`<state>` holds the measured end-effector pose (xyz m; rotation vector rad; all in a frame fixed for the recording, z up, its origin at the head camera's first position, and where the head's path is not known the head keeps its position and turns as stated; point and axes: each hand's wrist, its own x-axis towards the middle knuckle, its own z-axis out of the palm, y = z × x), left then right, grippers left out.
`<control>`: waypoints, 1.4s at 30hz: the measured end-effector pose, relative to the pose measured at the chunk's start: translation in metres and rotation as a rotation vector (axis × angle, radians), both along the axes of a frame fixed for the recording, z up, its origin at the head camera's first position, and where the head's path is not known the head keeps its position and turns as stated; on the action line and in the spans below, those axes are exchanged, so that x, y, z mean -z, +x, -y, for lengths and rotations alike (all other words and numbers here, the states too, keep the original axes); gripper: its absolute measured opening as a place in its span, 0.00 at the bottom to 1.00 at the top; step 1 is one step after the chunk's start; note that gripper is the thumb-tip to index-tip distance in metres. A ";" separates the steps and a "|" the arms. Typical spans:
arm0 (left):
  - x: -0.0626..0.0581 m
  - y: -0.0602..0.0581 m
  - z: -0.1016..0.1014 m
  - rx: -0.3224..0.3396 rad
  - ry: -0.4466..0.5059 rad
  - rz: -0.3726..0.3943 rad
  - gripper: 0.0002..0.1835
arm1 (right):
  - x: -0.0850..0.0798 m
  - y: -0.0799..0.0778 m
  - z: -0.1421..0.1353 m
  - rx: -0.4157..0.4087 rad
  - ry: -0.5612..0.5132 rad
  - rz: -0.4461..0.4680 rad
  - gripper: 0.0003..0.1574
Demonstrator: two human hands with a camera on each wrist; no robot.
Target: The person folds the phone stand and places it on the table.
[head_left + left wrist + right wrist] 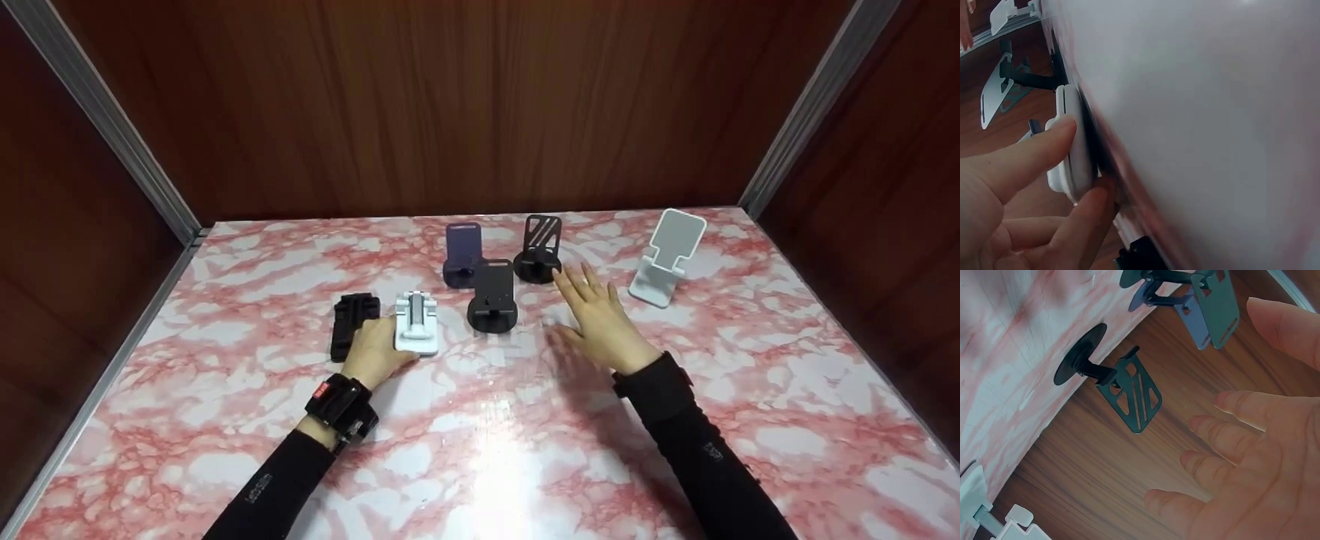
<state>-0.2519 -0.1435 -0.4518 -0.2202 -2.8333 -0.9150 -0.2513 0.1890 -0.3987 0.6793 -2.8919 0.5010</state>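
Observation:
My left hand [375,349] pinches a folded white phone stand [417,324] by its sides; in the left wrist view thumb and fingers press on the edges of this stand [1072,146], close over the table. Just left of it lies a folded black phone stand [349,322], partly behind the hand. My right hand [602,324] is held over the table with fingers spread and nothing in it. Nearest to its fingertips is a black slotted phone stand [541,247], which the right wrist view shows with a round base [1081,354].
Upright at the middle are a black phone stand [493,294] with a solid plate and a purple one [463,253]. An unfolded white phone stand [670,255] is at the right. Wooden panels [480,105] wall in the pink-and-white marbled table [480,465].

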 end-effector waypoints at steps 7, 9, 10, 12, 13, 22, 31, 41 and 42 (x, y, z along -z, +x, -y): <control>-0.004 0.003 -0.004 -0.052 -0.160 -0.051 0.24 | 0.000 -0.001 -0.001 -0.002 0.014 -0.011 0.50; -0.004 0.003 -0.005 -0.061 -0.201 -0.062 0.25 | 0.000 -0.001 -0.001 0.000 0.017 -0.007 0.50; -0.005 0.004 -0.006 -0.063 -0.218 -0.064 0.26 | 0.000 -0.001 -0.001 0.001 0.017 -0.007 0.50; -0.005 0.003 -0.007 -0.069 -0.245 -0.067 0.27 | -0.001 -0.002 -0.002 0.003 0.018 -0.007 0.50; -0.005 0.003 -0.007 -0.071 -0.256 -0.067 0.27 | 0.000 -0.001 -0.002 0.004 0.019 -0.006 0.50; -0.010 0.007 -0.007 -0.074 -0.344 -0.094 0.33 | 0.000 -0.001 -0.004 0.026 0.017 -0.005 0.50; -0.031 0.022 -0.017 -0.069 -0.371 -0.192 0.40 | 0.000 -0.002 -0.007 0.039 0.033 -0.010 0.50; -0.035 0.027 -0.032 -0.041 -0.426 -0.259 0.45 | -0.001 -0.004 -0.011 0.050 0.055 -0.017 0.50; -0.034 0.026 -0.033 -0.037 -0.416 -0.268 0.45 | -0.001 -0.004 -0.011 0.053 0.054 -0.015 0.50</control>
